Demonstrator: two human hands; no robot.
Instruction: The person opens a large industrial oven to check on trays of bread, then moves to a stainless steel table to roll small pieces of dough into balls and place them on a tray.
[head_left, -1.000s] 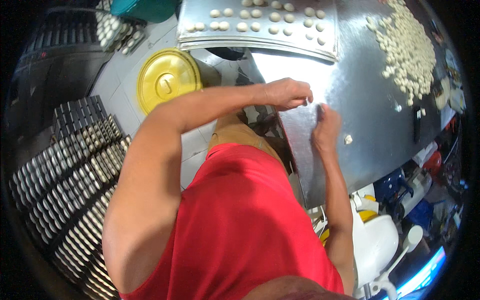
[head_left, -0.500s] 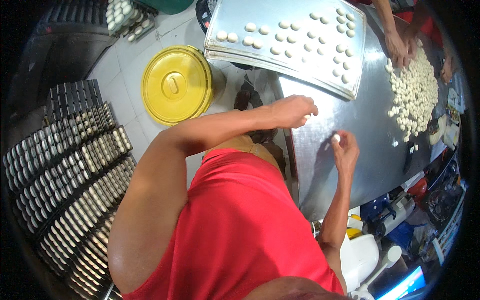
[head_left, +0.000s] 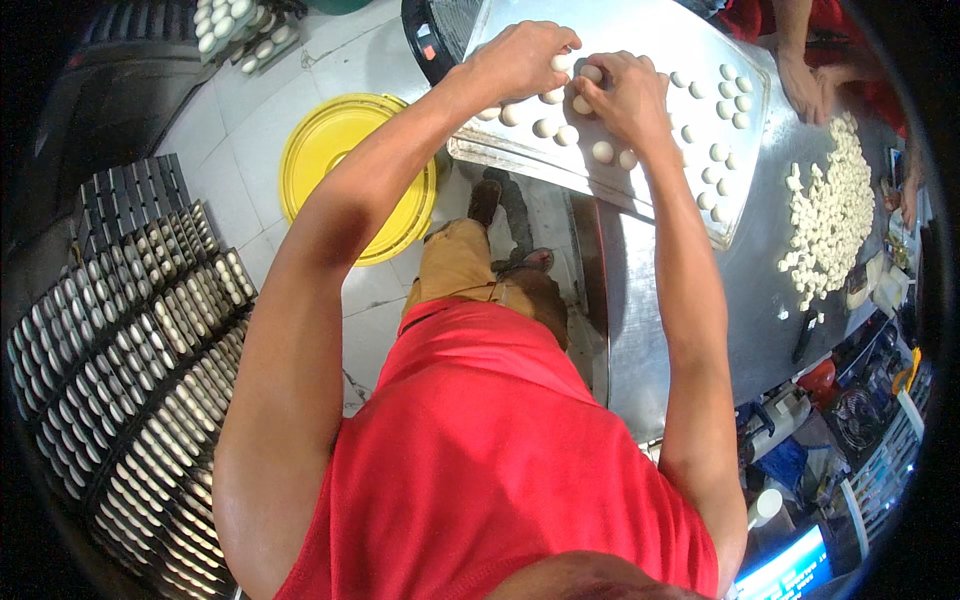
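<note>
My left hand [head_left: 522,62] is over the metal baking tray [head_left: 620,25], its thumb and fingers closed around a small round dough ball [head_left: 560,63]. Close beside it, my right hand [head_left: 632,98] pinches another dough ball [head_left: 592,74] between thumb and forefinger. Both balls are at tray height; whether they touch the metal I cannot tell. Several pale dough balls [head_left: 602,152] lie spaced in small groups across the tray, some hidden under my hands. The tray sits on top of others at the corner of the steel table [head_left: 755,300].
A heap of small cut dough pieces [head_left: 835,215] covers the table's right side, with a co-worker's hands [head_left: 805,90] at its far end. On the floor stands a yellow lidded bucket [head_left: 310,170]. Racks of dough-filled trays [head_left: 150,340] stand at left.
Both hands, each with a dough ball, have moved from above the table's near corner, away from me, to the tray. The view has shifted a little; the co-worker's hands stay by the heap.
</note>
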